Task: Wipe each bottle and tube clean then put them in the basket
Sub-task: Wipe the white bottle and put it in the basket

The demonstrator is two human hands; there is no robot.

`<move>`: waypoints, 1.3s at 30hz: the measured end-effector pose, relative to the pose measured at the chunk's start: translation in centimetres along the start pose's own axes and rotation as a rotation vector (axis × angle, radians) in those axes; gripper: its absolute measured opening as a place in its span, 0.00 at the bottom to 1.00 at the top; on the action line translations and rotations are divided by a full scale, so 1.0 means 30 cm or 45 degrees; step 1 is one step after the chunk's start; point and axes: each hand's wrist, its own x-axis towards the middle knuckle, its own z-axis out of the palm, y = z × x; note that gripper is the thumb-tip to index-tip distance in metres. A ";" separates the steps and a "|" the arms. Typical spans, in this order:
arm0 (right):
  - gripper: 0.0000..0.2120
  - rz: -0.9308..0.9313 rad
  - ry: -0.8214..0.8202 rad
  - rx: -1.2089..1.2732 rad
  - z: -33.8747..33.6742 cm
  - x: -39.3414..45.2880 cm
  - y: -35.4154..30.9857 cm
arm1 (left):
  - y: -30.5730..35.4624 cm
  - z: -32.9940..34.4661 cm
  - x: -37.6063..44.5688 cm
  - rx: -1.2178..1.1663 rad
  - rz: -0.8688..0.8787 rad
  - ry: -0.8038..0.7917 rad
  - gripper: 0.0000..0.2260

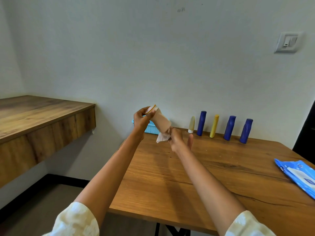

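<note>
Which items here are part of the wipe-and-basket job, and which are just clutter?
Job:
- beige bottle, held by left hand
- white wipe, pinched by right hand
- blue basket
- three blue bottles
- yellow tube
- cream tube
- wipes pack

Lying about:
- wall switch
- side counter

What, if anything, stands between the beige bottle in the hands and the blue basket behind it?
Nothing visible does. The beige bottle is held in the air directly in front of the basket, with only the left hand gripping its cap end overlapping the basket.

One head-worn camera looks forward and slightly down from behind both hands. The left hand (141, 122) and right hand (177, 138) sit mid-frame, at arm's length.
</note>
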 end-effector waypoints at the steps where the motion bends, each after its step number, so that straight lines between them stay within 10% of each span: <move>1: 0.12 0.096 -0.040 0.227 0.006 -0.011 0.004 | 0.001 0.006 -0.001 -0.002 -0.001 0.025 0.16; 6: 0.12 0.244 -0.007 0.728 0.045 -0.045 0.012 | -0.003 0.053 -0.010 0.208 0.112 0.047 0.16; 16: 0.07 -0.068 0.297 0.154 -0.009 -0.025 0.020 | -0.068 0.033 -0.035 0.357 0.052 0.014 0.18; 39: 0.11 -0.234 -0.074 -0.267 0.018 0.005 0.065 | -0.203 -0.109 -0.086 0.143 -0.105 -0.490 0.19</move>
